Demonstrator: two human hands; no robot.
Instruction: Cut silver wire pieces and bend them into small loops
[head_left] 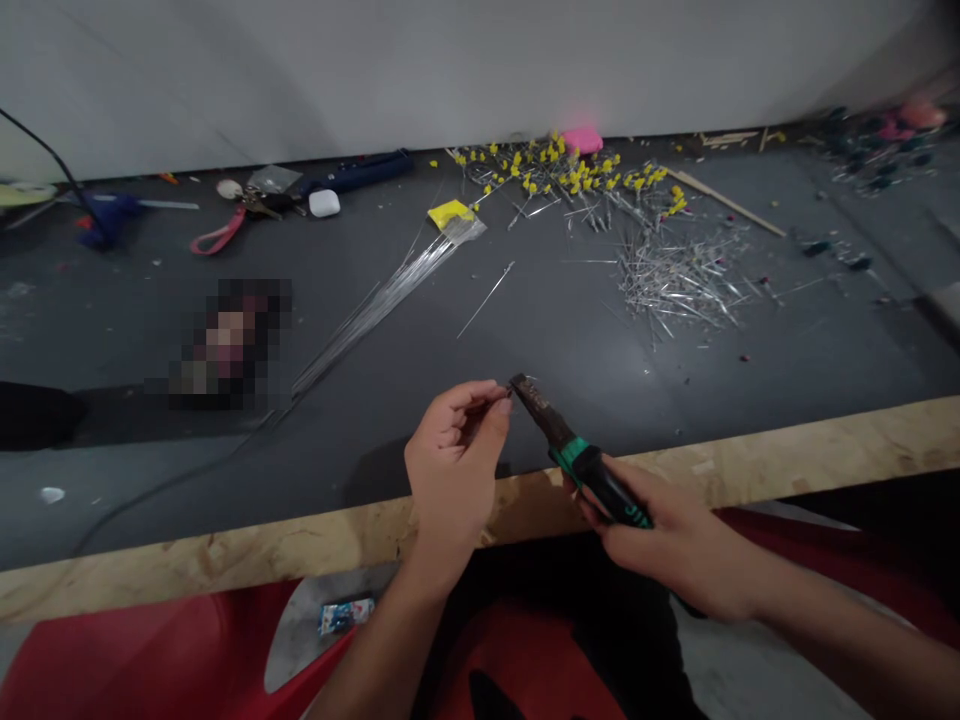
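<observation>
My left hand point(455, 450) is closed in a pinch over the front edge of the dark table point(570, 330); thumb and forefinger hold something tiny that I cannot make out. My right hand point(667, 540) grips the green-and-black handles of a pair of pliers point(570, 450). The plier jaws point up and left and meet my left fingertips. A loose thin wire point(486, 298) lies on the table just beyond the hands.
A bundle of long wires point(382, 300) with a yellow tag lies to the left. A heap of cut metal pins point(679, 275) and yellow-headed pins point(562, 170) lie at the back right. An earbud case point(324, 203), keys and a glue gun point(105, 220) sit at the back left.
</observation>
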